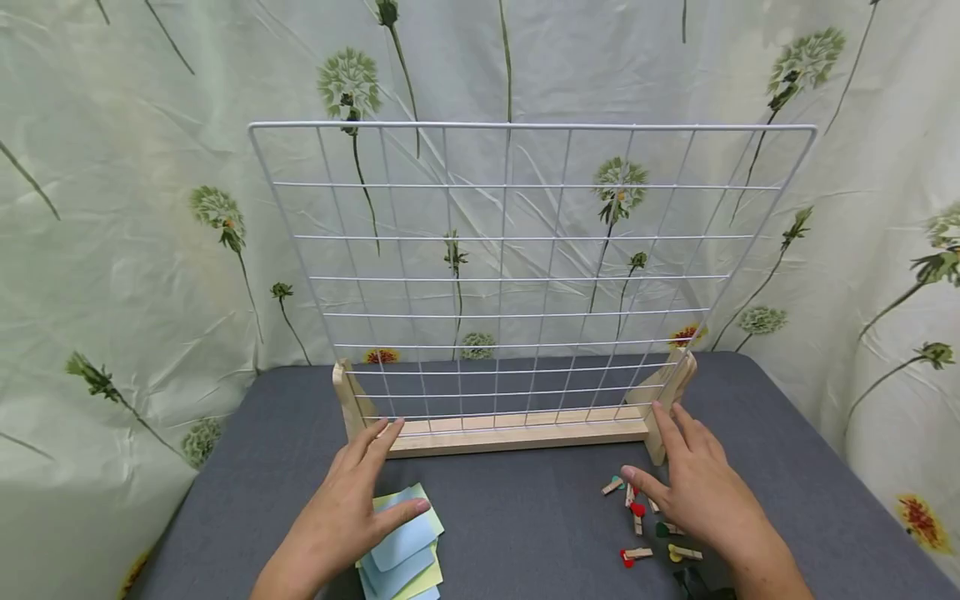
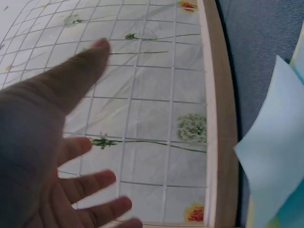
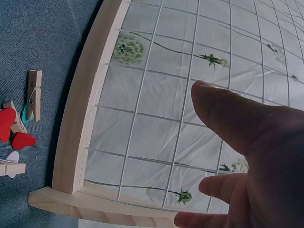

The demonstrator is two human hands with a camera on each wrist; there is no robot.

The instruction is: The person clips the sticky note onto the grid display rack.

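Observation:
A white wire grid (image 1: 510,126) stands upright in a wooden base (image 1: 517,439). My left hand (image 1: 337,517) hovers with spread fingers before the base's left end, its thumb above a stack of blue and yellow-green paper notes (image 1: 401,546). In the left wrist view, that hand holds nothing. Toward the base's right end reaches my right hand (image 1: 705,487), fingers extended and holding nothing. Beside and under it lie several small wooden clothespins (image 1: 640,552) with red, green and yellow decorations, some heart-shaped. Whether either hand touches the frame, I cannot tell.
Dark grey cloth covers the table (image 1: 525,517). A dark object (image 1: 692,582), partly hidden by the right forearm, lies at the front right. Behind the grid and along both sides hangs a pale curtain (image 1: 150,250) with a flower print.

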